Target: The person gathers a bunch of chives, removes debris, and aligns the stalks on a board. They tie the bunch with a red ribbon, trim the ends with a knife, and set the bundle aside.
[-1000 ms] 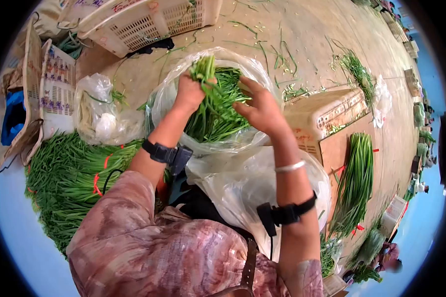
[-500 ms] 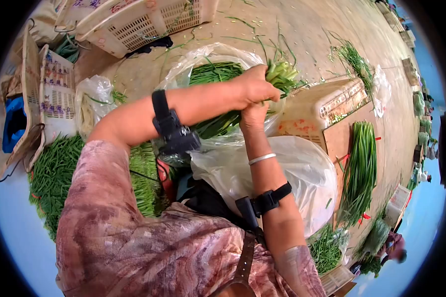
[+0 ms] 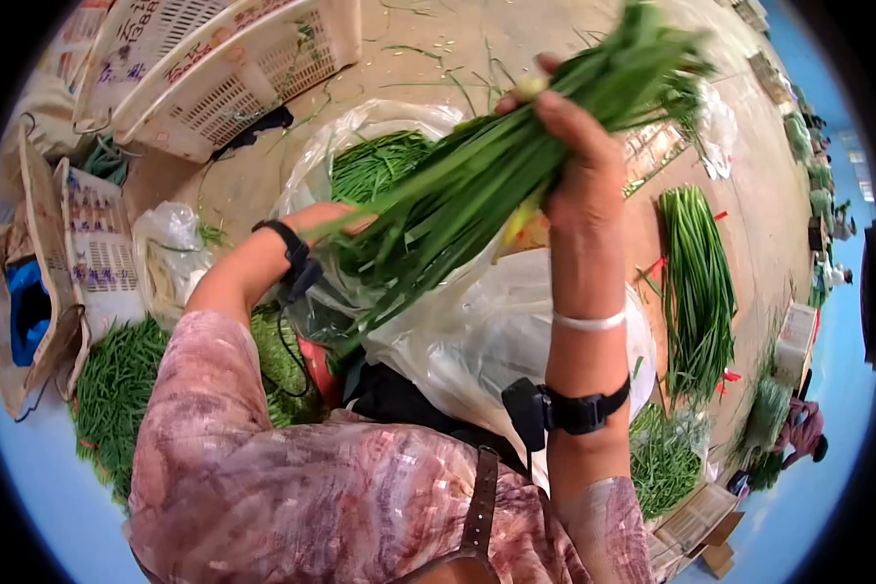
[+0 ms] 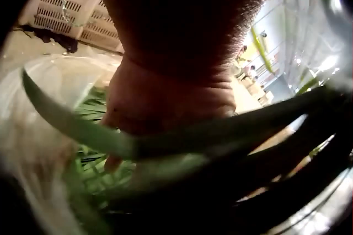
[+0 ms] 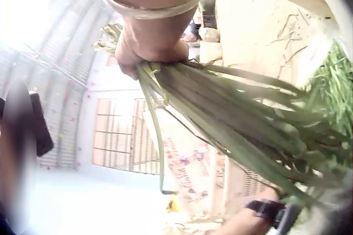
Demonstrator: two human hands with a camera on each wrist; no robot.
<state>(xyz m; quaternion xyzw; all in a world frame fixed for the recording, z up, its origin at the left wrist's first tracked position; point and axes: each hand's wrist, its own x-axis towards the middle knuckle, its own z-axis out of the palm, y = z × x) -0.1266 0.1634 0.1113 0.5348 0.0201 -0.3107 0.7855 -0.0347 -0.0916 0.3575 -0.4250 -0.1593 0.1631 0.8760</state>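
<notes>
My right hand (image 3: 589, 161) grips a thick bunch of garlic chives (image 3: 477, 185), raised over the right side of a clear plastic bag (image 3: 307, 161). The long leaves slant across toward my left arm, and some stick out past the hand. In the right wrist view, the fingers wrap the bunch near its pale stem ends (image 5: 110, 35). My left hand (image 3: 336, 216) is low at the bag, its fingers mostly hidden behind the hanging leaves; whether it holds anything I cannot tell. More chives (image 3: 380, 164) lie inside the bag.
Tied chives (image 3: 696, 292) lie on cardboard at right; a large green pile (image 3: 117, 389) is at left. White plastic crates (image 3: 243, 78) stand at upper left, with a crumpled plastic bag (image 3: 170, 253) below. Clear plastic sheeting (image 3: 487, 321) covers my lap. Leaf scraps litter the floor.
The left hand first held the bunch above the bag, then both hands met on it at the right. Now the right hand alone visibly holds it, lifted higher, and the left has drawn back left.
</notes>
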